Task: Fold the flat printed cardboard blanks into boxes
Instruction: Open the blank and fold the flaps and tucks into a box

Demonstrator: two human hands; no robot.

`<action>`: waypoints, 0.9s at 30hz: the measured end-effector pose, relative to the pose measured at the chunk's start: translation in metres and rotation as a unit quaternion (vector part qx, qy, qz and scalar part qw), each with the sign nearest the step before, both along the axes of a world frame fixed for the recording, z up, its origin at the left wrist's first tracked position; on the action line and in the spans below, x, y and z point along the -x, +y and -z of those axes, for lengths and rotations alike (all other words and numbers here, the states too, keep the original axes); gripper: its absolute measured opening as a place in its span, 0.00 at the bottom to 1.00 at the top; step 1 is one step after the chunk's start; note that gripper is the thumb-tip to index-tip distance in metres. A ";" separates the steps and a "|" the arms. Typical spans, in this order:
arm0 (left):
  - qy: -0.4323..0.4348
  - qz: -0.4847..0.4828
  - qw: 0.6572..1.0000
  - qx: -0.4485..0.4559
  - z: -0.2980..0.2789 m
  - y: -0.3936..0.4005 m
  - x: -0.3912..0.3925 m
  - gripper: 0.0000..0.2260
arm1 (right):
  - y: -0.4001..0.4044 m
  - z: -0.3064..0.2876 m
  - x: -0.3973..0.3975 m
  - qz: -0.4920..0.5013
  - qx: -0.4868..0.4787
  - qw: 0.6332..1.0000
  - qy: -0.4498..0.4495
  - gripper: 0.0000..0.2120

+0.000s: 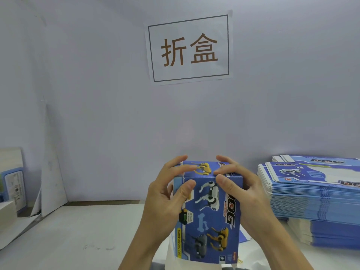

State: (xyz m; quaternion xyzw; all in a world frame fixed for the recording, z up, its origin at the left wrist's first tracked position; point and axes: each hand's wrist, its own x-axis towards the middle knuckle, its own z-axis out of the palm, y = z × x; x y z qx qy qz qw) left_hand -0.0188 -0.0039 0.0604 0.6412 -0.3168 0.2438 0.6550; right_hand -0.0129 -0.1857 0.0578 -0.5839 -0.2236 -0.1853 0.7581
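Gripping from both sides now, the person holds a blue printed cardboard box [209, 213] upright in mid-frame, raised above the pale grey table [74, 234] and close to the camera. The near face carries pictures of white, grey and yellow robot dogs, a pale blue bone and the word DOG running sideways along its right edge. The left hand [165, 193] wraps the box's left side, thumb pressed flat on the front face near the top corner, fingers curled over onto the top panel. The right hand [241, 190] mirrors it on the right side, thumb on the front face by the top edge, fingers reaching across the top. The fingertips of both hands almost meet over the yellow dog printed on the top. Both hands are closed firmly on the box, neither one loose.

Over on the right, well apart from the box, a tall stack of flat blue printed cardboard blanks [315, 193] sits on the table, a second lower stack showing beneath and behind it. On the back wall hangs a white paper sign with brown characters in a dark frame [190, 48]. At the far left, a blue-edged printed card [14, 187] leans near some white boards [52, 172] propped against the wall.
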 end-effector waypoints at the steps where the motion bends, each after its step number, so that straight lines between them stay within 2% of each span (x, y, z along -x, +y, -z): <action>1: -0.003 0.003 1.000 -0.001 0.000 -0.001 -0.001 0.09 | -0.001 0.000 0.000 -0.002 -0.003 1.000 0.005 0.13; 3: -0.007 0.009 1.000 -0.004 0.001 -0.002 -0.003 0.09 | -0.003 0.000 0.000 -0.007 -0.006 1.000 0.011 0.17; 6: -0.027 -0.016 0.999 -0.002 0.001 0.001 -0.005 0.07 | 0.001 -0.002 0.002 0.010 -0.004 1.000 -0.002 0.13; 9: -0.048 -0.119 0.991 0.046 -0.003 0.005 -0.007 0.07 | 0.006 -0.005 0.001 0.074 -0.002 0.996 -0.043 0.16; 11: -0.036 -0.232 0.965 0.118 -0.002 0.013 -0.012 0.11 | 0.007 -0.006 -0.002 0.162 -0.004 0.986 -0.048 0.12; 14: 0.066 -0.325 0.909 0.254 0.006 0.031 -0.024 0.24 | 0.004 -0.006 -0.005 0.255 0.069 0.964 -0.035 0.05; 15: 0.106 -0.325 0.890 0.302 0.009 0.035 -0.028 0.26 | 0.003 -0.007 -0.004 0.239 0.116 0.964 -0.001 0.04; 17: 0.167 -0.300 0.861 0.375 0.012 0.040 -0.035 0.25 | 0.006 -0.004 -0.004 0.136 0.211 0.960 0.124 0.12; 19: 0.215 -0.223 0.853 0.420 0.016 0.035 -0.039 0.23 | 0.013 0.000 -0.003 0.030 0.261 0.931 0.253 0.22; 20: 0.244 -0.178 0.854 0.425 0.018 0.029 -0.040 0.24 | 0.016 0.003 -0.002 0.001 0.257 0.922 0.289 0.26; 22: 0.292 -0.095 0.867 0.392 0.023 0.015 -0.040 0.28 | 0.024 0.009 -0.002 -0.033 0.207 0.929 0.304 0.35; 24: 0.324 -0.013 0.895 0.306 0.030 0.005 -0.039 0.31 | 0.029 0.011 -0.003 -0.043 0.118 0.954 0.270 0.42; 25: 0.338 0.029 0.911 0.236 0.033 0.003 -0.037 0.33 | 0.029 0.011 -0.005 -0.031 0.057 0.967 0.247 0.42; 27: 0.344 0.085 0.933 0.060 0.036 0.002 -0.032 0.36 | 0.020 0.012 -0.011 0.010 -0.047 0.981 0.187 0.36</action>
